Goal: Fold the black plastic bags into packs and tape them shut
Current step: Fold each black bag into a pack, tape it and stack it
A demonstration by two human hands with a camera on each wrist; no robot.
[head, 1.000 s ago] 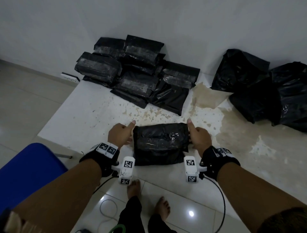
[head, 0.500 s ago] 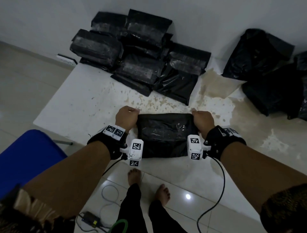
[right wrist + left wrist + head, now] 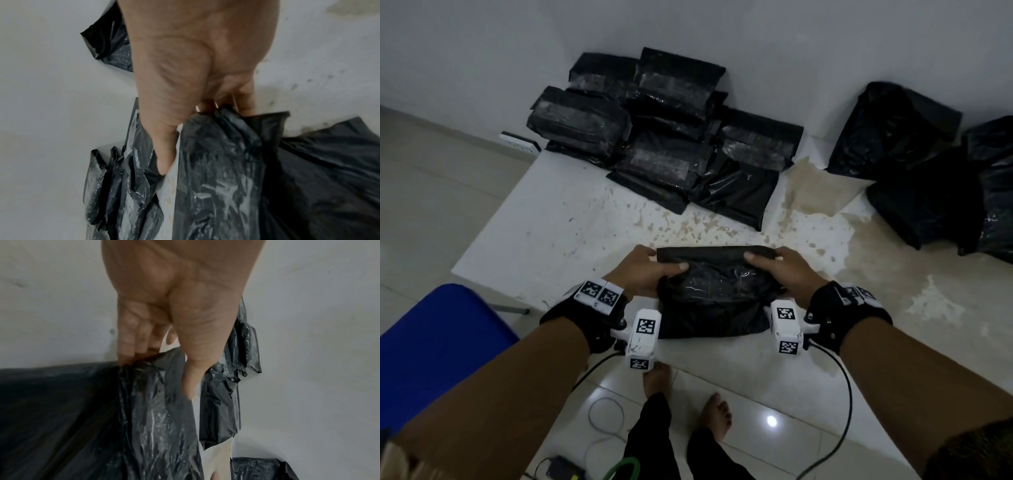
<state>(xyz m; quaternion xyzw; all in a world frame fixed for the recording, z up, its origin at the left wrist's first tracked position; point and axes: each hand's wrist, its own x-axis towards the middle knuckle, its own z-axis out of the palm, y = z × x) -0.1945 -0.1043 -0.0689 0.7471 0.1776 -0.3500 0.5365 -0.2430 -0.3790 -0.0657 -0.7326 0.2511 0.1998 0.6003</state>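
Surface: stained white table (image 3: 558,219) pushed against a grey wall, tiled floor below.
Done: pile of taped packs (image 3: 661,137) at 12 o'clock, against the wall.
Left: loose unfolded bags (image 3: 914,164) heaped at 2 o'clock; count unclear.
Current bag (image 3: 717,291): at the 6 o'clock table edge, half folded, no fresh tape on it that I can see (judging mid-fold, taping to come).
Axis: long axis runs 9-to-3, parallel to the near edge; rolled far edge faces 12.
Left hand (image 3: 645,272): curled on the bag's 9 o'clock end, thumb on top, fingers (image 3: 131,344) pinching the fold.
Right hand (image 3: 779,269): same grip on the 3 o'clock end (image 3: 205,91).
Tape: none in view.
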